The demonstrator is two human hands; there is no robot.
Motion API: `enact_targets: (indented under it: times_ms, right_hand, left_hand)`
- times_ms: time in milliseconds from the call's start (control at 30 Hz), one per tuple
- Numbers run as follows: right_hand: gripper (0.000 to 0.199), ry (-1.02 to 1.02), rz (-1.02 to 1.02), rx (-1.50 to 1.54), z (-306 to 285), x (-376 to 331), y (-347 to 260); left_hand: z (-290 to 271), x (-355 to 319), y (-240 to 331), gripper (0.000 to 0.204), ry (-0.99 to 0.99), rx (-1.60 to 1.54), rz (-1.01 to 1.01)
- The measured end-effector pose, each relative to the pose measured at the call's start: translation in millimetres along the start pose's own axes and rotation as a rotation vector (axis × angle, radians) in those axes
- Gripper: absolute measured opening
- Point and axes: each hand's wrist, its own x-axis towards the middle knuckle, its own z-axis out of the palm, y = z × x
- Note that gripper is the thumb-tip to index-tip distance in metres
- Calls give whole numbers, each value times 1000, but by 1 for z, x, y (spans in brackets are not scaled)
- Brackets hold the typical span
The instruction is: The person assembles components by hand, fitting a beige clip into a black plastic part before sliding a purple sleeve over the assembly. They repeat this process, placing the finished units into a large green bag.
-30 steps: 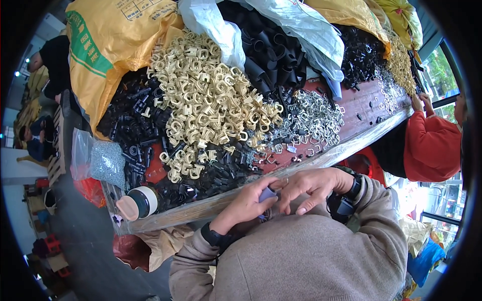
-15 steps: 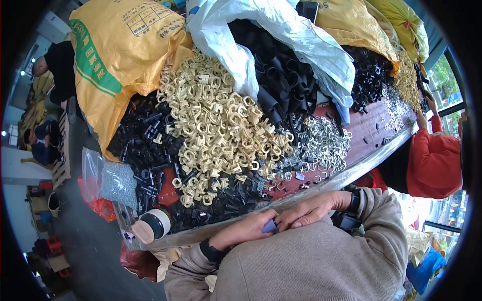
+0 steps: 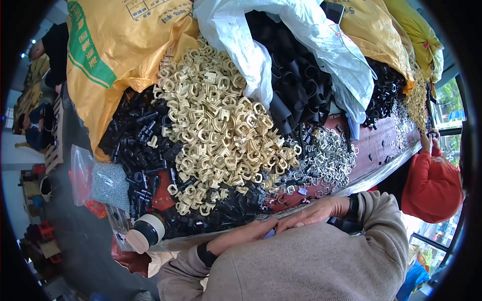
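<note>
My two hands meet at the near table edge, close to my chest, which hides most of the fingertips. A small purple-grey piece shows between them; its kind is too hidden to name. My left hand is closed beside it. Curled over from the other side, my right hand has its fingers pressed together; what they hold is hidden. Just beyond lie black plastic parts and a heap of cream plastic clips. Silvery metal clips are spread past my right hand.
A jar with a pink lid stands at the left table corner, near a clear bag of grey pellets. Behind the heaps lie a yellow sack and a white sack of black tubes. Another person in red works at far right.
The view has shifted, so the table contents sit differently in it. My hands stay together near my chest, and less of the purple-grey piece shows now.
</note>
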Motion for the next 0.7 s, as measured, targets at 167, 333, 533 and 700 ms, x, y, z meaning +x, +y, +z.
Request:
enact_targets:
  times_ms: [167,333,533,700]
  right_hand:
    - [61,75,19,28,2,-3,7]
    - [56,336,175,159,-27,-76,-3]
    - [59,654,-194,456,-25,-40,0]
    - [64,694,-367,544,-26,-36,7]
  left_hand:
    - [-6,-4,8,45,-66,22,-200]
    - [-16,-25,-41,47,167,96,159]
    - [-21,0,-8,45,475,243,-52]
    - [-20,14,-16,45,458,167,6]
